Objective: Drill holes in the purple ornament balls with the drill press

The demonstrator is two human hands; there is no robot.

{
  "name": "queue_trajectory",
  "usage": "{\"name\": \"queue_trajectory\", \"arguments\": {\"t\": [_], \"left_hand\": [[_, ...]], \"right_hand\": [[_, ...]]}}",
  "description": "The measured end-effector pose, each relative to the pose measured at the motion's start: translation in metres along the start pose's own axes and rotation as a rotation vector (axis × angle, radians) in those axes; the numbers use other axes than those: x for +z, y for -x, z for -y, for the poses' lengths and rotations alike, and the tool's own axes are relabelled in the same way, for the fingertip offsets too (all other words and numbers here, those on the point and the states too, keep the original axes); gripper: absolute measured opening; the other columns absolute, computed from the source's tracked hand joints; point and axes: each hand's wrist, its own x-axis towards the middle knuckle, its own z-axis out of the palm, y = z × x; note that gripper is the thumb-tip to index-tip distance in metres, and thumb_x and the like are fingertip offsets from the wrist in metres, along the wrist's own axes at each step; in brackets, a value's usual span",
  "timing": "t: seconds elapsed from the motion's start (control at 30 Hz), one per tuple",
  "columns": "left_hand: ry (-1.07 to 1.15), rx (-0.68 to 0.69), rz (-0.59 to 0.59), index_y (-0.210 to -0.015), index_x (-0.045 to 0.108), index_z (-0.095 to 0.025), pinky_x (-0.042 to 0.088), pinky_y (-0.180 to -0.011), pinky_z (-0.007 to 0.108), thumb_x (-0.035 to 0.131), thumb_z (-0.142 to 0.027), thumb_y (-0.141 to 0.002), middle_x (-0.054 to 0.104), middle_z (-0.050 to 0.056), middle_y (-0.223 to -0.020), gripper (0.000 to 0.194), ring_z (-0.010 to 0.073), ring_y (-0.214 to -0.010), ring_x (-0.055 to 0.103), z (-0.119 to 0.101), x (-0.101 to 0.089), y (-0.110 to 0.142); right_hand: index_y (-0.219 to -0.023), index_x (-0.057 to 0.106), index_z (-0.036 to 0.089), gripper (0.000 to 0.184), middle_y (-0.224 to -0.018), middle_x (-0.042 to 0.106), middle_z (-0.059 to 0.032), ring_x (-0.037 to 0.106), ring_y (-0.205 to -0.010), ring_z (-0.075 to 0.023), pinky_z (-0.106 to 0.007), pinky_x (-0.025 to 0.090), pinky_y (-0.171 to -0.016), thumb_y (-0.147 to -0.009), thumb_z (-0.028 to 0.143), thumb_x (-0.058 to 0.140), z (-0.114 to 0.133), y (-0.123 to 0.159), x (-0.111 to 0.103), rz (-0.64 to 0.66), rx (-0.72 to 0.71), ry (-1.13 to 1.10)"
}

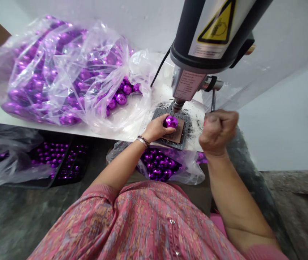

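A shiny purple ball (171, 122) is pinched in my left hand (158, 129), over a brown wooden block (179, 134) on the dark base (183, 145) of a small drill press (190, 68). Just above the ball is the metal chuck (177, 104); whether its bit touches the ball I cannot tell. My right hand (219, 130) is closed around the drill press's lever (213, 99), at the right of the machine. Dark shavings (196, 124) lie about the base.
A big clear plastic bag (61, 72) full of purple balls lies on the white table (21, 115) at left, its mouth towards the drill. Below the table edge, an open bag of purple balls (161, 166) is before me. Dark crates (69, 162) with more purple pieces stand lower left.
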Motion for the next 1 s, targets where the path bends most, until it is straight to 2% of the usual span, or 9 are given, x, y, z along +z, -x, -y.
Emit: {"name": "queue_trajectory", "arguments": {"t": [0.1, 0.27, 0.47, 0.6, 0.67, 0.77, 0.87, 0.93, 1.0], "left_hand": [[0.015, -0.010, 0.000, -0.132, 0.072, -0.022, 0.053, -0.102, 0.036, 0.089, -0.031, -0.079, 0.080, 0.005, -0.121, 0.056, 0.0276, -0.113, 0.073, 0.000, -0.001, 0.002], [0.073, 0.044, 0.004, -0.138, 0.068, -0.018, 0.053, -0.105, 0.035, 0.085, -0.025, -0.080, 0.079, 0.006, -0.123, 0.061, 0.0253, -0.114, 0.072, 0.004, -0.007, 0.016], [0.118, 0.195, 0.139, -0.150, 0.063, -0.019, 0.053, -0.114, 0.041, 0.089, -0.027, -0.076, 0.072, 0.013, -0.145, 0.079, 0.0288, -0.130, 0.069, 0.021, -0.023, 0.050], [0.090, 0.236, 0.272, -0.153, 0.062, -0.020, 0.061, -0.090, 0.036, 0.089, -0.035, -0.080, 0.078, 0.012, -0.133, 0.080, 0.0220, -0.099, 0.074, 0.030, -0.040, 0.067], [0.083, 0.191, 0.207, -0.147, 0.066, -0.018, 0.060, -0.081, 0.032, 0.083, -0.037, -0.087, 0.080, 0.011, -0.126, 0.066, 0.0171, -0.086, 0.071, 0.034, -0.054, 0.065], [-0.014, 0.072, -0.082, -0.135, 0.072, -0.017, 0.058, -0.087, 0.032, 0.069, -0.030, -0.097, 0.080, 0.011, -0.127, 0.041, 0.0177, -0.093, 0.072, 0.047, -0.084, 0.044], [-0.238, -0.117, -0.395, -0.126, 0.073, -0.013, 0.053, -0.104, 0.038, 0.057, -0.013, -0.100, 0.079, 0.014, -0.125, 0.031, 0.0247, -0.115, 0.071, 0.068, -0.121, 0.014], [-0.356, -0.276, -0.494, -0.119, 0.071, -0.006, 0.049, -0.108, 0.045, 0.055, -0.004, -0.096, 0.077, 0.019, -0.114, 0.029, 0.0326, -0.121, 0.068, 0.082, -0.144, 0.000], [-0.370, -0.261, -0.515, -0.126, 0.064, 0.003, 0.041, -0.115, 0.058, 0.052, -0.001, -0.095, 0.072, 0.026, -0.118, 0.033, 0.0420, -0.133, 0.059, 0.093, -0.162, -0.005]], "right_hand": [[-0.082, 0.045, 0.010, 0.062, -0.070, 0.045, 0.0000, 0.040, -0.067, 0.0020, -0.014, 0.036, -0.067, -0.103, 0.068, 0.036, 0.034, -0.050, -0.008, -0.036, 0.126, -0.014], [-0.075, 0.039, 0.013, 0.037, -0.062, 0.040, 0.0002, 0.041, -0.063, 0.0008, -0.018, 0.032, -0.065, -0.104, 0.034, 0.036, 0.053, -0.115, -0.006, -0.004, 0.365, -0.103], [-0.075, 0.041, 0.011, 0.036, -0.063, 0.043, 0.0015, 0.040, -0.062, 0.0037, -0.014, 0.035, -0.068, -0.105, 0.031, 0.036, 0.059, -0.113, -0.005, -0.036, 0.380, -0.174], [-0.076, 0.041, 0.012, 0.038, -0.065, 0.041, 0.0024, 0.037, -0.057, 0.0037, -0.016, 0.028, -0.058, -0.104, 0.038, 0.041, 0.060, -0.106, -0.006, -0.043, 0.364, -0.190], [-0.077, 0.043, 0.014, 0.041, -0.067, 0.042, 0.0025, 0.037, -0.052, 0.0016, -0.021, 0.023, -0.051, -0.103, 0.045, 0.045, 0.056, -0.104, -0.006, -0.052, 0.373, -0.193], [-0.077, 0.045, 0.014, 0.044, -0.064, 0.042, 0.0035, 0.038, -0.048, -0.0002, -0.024, 0.022, -0.046, -0.100, 0.051, 0.050, 0.051, -0.099, -0.004, -0.084, 0.355, -0.203], [-0.080, 0.051, 0.013, 0.044, -0.061, 0.042, 0.0040, 0.038, -0.047, -0.0003, -0.024, 0.022, -0.047, -0.100, 0.052, 0.051, 0.052, -0.095, -0.005, -0.104, 0.339, -0.210], [-0.081, 0.054, 0.013, 0.042, -0.061, 0.044, 0.0035, 0.040, -0.049, -0.0003, -0.024, 0.025, -0.049, -0.100, 0.050, 0.051, 0.055, -0.094, -0.006, -0.114, 0.348, -0.203], [-0.078, 0.056, 0.013, 0.043, -0.061, 0.046, 0.0026, 0.042, -0.051, -0.0006, -0.024, 0.028, -0.052, -0.100, 0.050, 0.053, 0.056, -0.093, -0.006, -0.114, 0.348, -0.183]]}}
